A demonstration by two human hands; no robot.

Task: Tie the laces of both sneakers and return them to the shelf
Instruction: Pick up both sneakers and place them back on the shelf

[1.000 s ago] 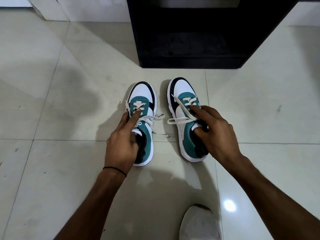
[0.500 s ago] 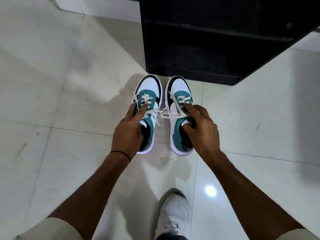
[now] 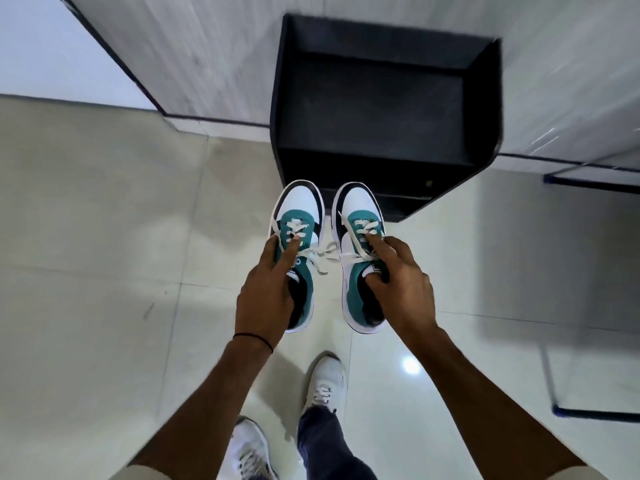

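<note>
Two teal, white and black sneakers hang in the air above the tiled floor, toes pointing away from me. My left hand [image 3: 268, 296] grips the left sneaker [image 3: 300, 209] at its collar, index finger stretched along the tongue. My right hand [image 3: 401, 289] holds the right sneaker [image 3: 358, 206] the same way, fingers tucked inside the opening. White laces with bows lie across both tongues, loops dangling between the shoes. The black shelf unit [image 3: 377, 109] stands just beyond the toes, seen from above, its top tier bare.
I stand on glossy cream floor tiles [image 3: 104, 237], my own white shoes [image 3: 323, 382] below the hands. A grey wall with a dark skirting line [image 3: 214, 119] runs behind the shelf. A thin dark metal frame [image 3: 595, 414] sits at the right.
Both sneakers have been lifted off the floor and carried up toward the shelf. The view rose as I stood up, so the shelf now shows from above.
</note>
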